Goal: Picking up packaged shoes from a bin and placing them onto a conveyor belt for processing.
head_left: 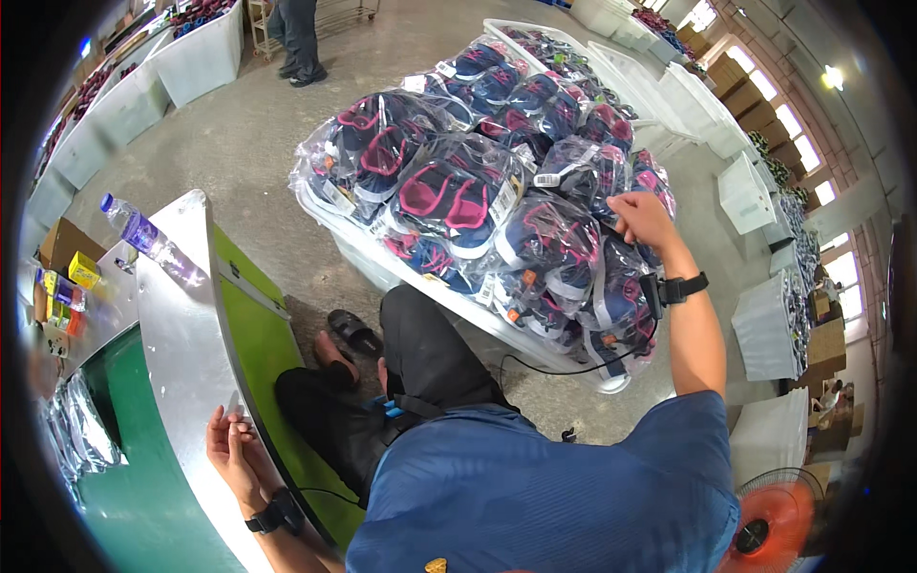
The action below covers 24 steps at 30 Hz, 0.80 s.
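A large white bin [435, 304] is heaped with navy shoes with pink linings [444, 196], packed in clear plastic bags. My right hand [645, 222] is over the right side of the heap, its fingers curled in at the bagged shoes [583, 170]. Whether they grip the plastic is hard to see. By the metal edge of the worktable [177, 315], my left hand [234, 454] has thumb and fingertips pinched together. Something small and pale seems to be between them, too small to name. Both wrists wear black bands.
On the table's metal rim lies a plastic bottle [153, 239] with a purple label. Small boxes [84, 270] and plastic packets [86, 430] are at the far left. White bins line both sides. An orange fan [774, 520] stands lower right; another person [298, 43] stands ahead.
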Available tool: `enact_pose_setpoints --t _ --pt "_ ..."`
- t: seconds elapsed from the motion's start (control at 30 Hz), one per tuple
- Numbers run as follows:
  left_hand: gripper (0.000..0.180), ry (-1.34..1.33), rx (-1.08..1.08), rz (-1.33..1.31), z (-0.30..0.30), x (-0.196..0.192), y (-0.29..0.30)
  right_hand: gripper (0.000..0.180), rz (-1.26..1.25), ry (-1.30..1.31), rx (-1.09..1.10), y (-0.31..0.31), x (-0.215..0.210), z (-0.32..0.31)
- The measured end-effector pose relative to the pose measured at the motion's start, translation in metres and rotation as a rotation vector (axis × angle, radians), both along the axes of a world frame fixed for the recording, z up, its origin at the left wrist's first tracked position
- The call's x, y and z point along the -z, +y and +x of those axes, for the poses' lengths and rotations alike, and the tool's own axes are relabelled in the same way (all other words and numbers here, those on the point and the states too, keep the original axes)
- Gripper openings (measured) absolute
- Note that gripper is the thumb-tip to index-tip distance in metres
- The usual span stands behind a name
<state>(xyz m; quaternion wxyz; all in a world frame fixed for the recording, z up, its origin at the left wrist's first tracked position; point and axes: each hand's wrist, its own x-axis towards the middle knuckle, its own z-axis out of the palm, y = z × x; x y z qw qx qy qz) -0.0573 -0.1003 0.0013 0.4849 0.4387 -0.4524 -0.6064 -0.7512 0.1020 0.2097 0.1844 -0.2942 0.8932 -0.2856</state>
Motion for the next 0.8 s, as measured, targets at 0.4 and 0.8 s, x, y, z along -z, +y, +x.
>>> enact_pose_setpoints --t 0.4,0.8 --pt "0.038 -0.035 -0.081 0.26 0.031 -0.041 0.009 0.039 -0.182 -0.593 -0.802 -0.057 -0.004 0.226" --pt "0.04 -0.092 -0.284 0.2 0.164 -0.082 -0.08 0.029 0.065 -1.013 -0.721 -0.079 0.147 0.308"
